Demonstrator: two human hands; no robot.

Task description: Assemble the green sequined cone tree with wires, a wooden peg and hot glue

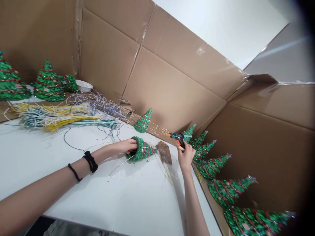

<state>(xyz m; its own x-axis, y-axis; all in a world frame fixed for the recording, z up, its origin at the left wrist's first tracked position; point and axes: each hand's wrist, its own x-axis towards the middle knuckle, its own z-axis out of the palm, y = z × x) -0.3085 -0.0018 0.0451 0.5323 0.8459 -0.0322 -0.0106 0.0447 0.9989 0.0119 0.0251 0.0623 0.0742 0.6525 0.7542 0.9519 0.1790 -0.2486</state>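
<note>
My left hand (127, 145) is wrapped round the base of a small green beaded Christmas tree (142, 151) that lies on its side on the white table (103, 193), tip pointing right. My right hand (186, 156) grips a black glue gun (177, 137) with an orange nozzle, held just right of the tree's tip. A brown stained patch (164, 152) sits between tree and right hand. Thin yellow strands (120, 164) trail from under the tree.
Several finished beaded trees (216, 170) lean along the right cardboard wall; one small tree (143, 121) stands behind. Larger trees (46, 83) and a white bowl (83, 86) stand at the back left. Bundled yellow, white and green wires (61, 118) lie on the table.
</note>
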